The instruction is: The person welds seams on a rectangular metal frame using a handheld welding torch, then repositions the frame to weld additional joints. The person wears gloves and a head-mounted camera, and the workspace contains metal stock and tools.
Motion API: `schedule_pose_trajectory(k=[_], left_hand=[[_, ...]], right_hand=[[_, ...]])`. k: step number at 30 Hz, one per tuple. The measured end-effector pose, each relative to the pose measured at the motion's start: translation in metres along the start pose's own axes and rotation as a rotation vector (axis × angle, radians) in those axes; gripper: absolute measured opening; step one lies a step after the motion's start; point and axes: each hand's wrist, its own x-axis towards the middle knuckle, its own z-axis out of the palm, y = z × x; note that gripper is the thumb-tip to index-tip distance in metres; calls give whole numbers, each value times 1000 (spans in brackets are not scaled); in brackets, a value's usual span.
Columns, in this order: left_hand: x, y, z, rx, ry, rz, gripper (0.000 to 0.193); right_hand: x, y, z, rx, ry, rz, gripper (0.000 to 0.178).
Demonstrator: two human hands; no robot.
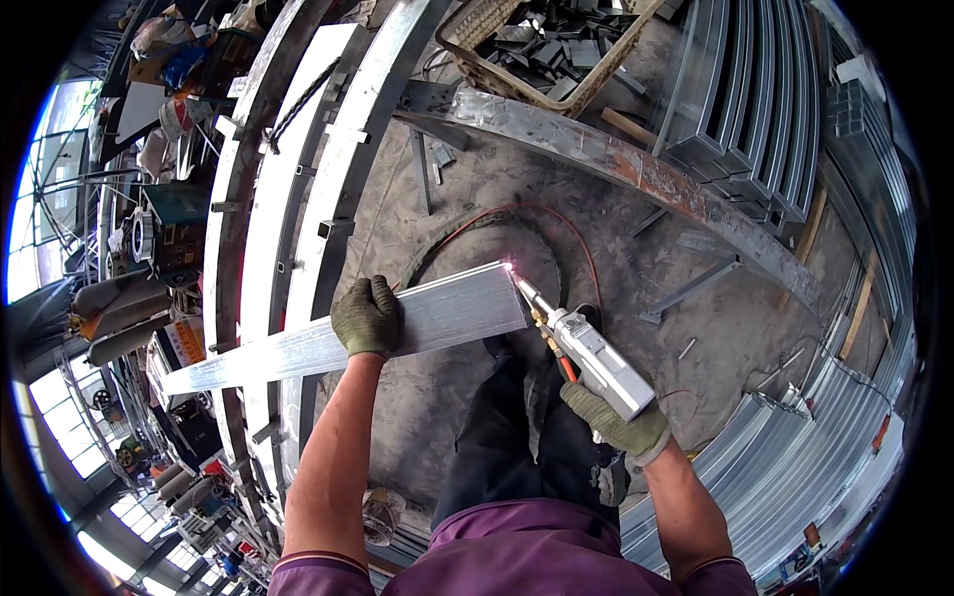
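My gloved left hand (366, 316) is wrapped over a long, flat-sided silver metal tube (452, 310), which slants across in front of me. The tube's far-left part rests over metal rails at my left. In my gloved right hand (621, 415) is a grey handheld welding gun (601, 363), gripped at its rear, with an orange-red hose along its underside. The gun's nozzle meets the upper corner of the tube's right end, where a small bright pinkish spark glows. Most of the right fingers are hidden behind the gun body.
A tan plastic crate (556, 94) of dark metal offcuts stands ahead. A rusty steel beam (636, 169) crosses in front. Stacked metal tubes (740, 119) lie at the far right, and long shiny profiles (735, 497) at the near right. A hose (586, 243) loops on the floor.
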Motion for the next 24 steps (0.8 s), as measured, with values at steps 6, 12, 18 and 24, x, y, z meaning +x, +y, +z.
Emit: schedule_pose_trajectory(k=[6, 12, 18, 24], left_hand=[[0, 1, 0, -20, 0, -4, 43], [0, -1, 0, -4, -13, 0, 41], [0, 3, -4, 1, -29, 6, 40], [1, 0, -1, 0, -22, -8, 41]], right_hand=[[2, -3, 0, -26, 14, -37, 38], [2, 0, 4, 52, 21, -45, 37], [4, -11, 6, 73, 56, -71, 35], [4, -19, 1, -52, 22, -83, 36]])
